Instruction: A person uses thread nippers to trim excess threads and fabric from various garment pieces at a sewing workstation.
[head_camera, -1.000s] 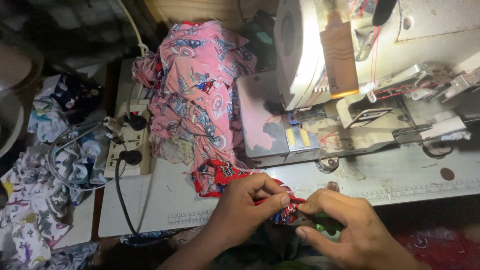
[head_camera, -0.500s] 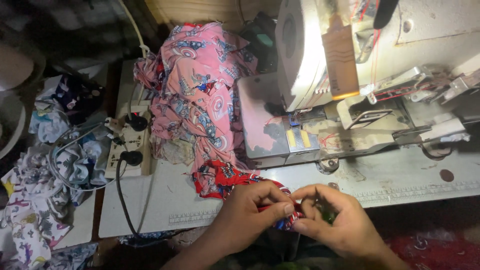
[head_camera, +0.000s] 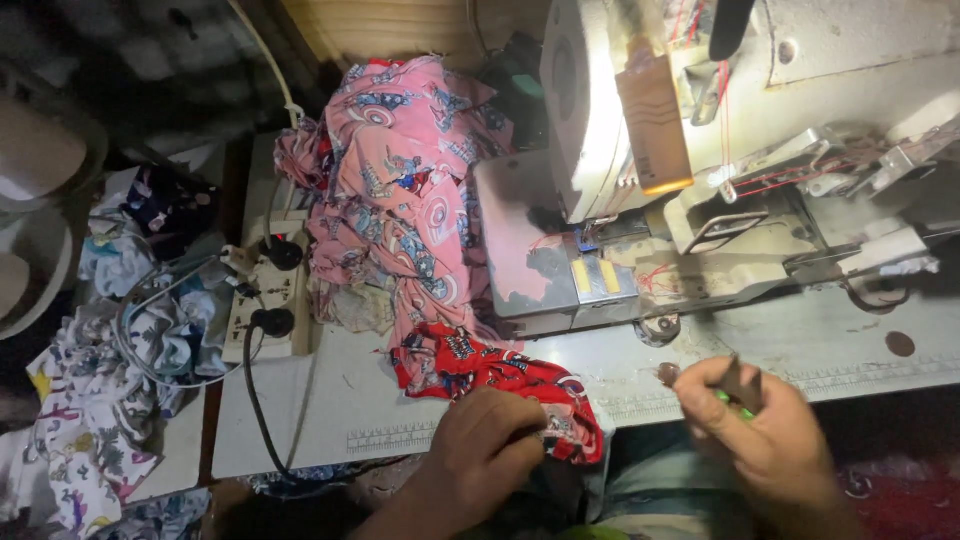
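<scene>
Item: red printed cloth piece (head_camera: 480, 375), laid at the front edge of the pale worn sewing table (head_camera: 350, 400), just in front of the grey-white industrial sewing machine (head_camera: 640, 130). Its near corner is pinched by the left hand (head_camera: 490, 450). A small dark tool with a green part (head_camera: 738, 390) is gripped by the right hand (head_camera: 765, 435), held apart, before the machine's bed. Nothing is seen under the needle; stitching of this piece is judged not in hand. A pink printed fabric heap (head_camera: 400, 190) is piled left of the machine.

Right hand (head_camera: 770, 440) hides small tool; left fingertips buried in red cloth (head_camera: 480, 375).
</scene>
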